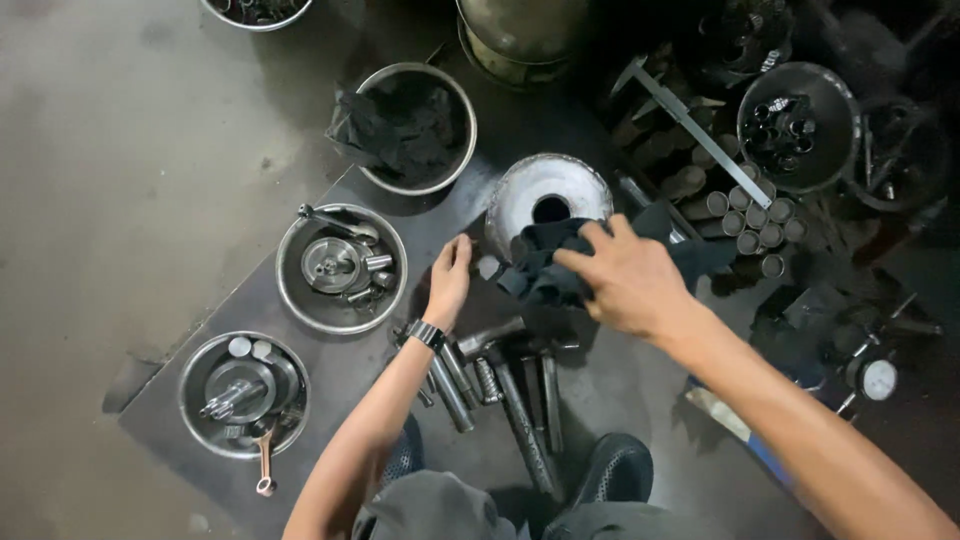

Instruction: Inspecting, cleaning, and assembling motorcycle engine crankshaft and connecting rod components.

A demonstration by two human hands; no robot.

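My right hand point(625, 280) presses a dark rag point(545, 265) against the lower edge of a round silver metal part with a central hole point(545, 195). My left hand point(448, 280), wearing a wristwatch, rests with fingers loosely curled on the dark floor plate point(300, 350) just left of that part, holding nothing that I can see. Below both hands lie hammers and metal rods point(500, 385), side by side.
Two steel bowls of engine parts point(340, 268) point(243, 393) sit at the left. A bowl with black rags point(410, 125) stands behind them. A bowl of small sockets point(800, 125), a steel ruler point(690, 125), short metal tubes point(750, 215) and a dial gauge point(878, 380) crowd the right. My shoes point(615, 465) are at the bottom.
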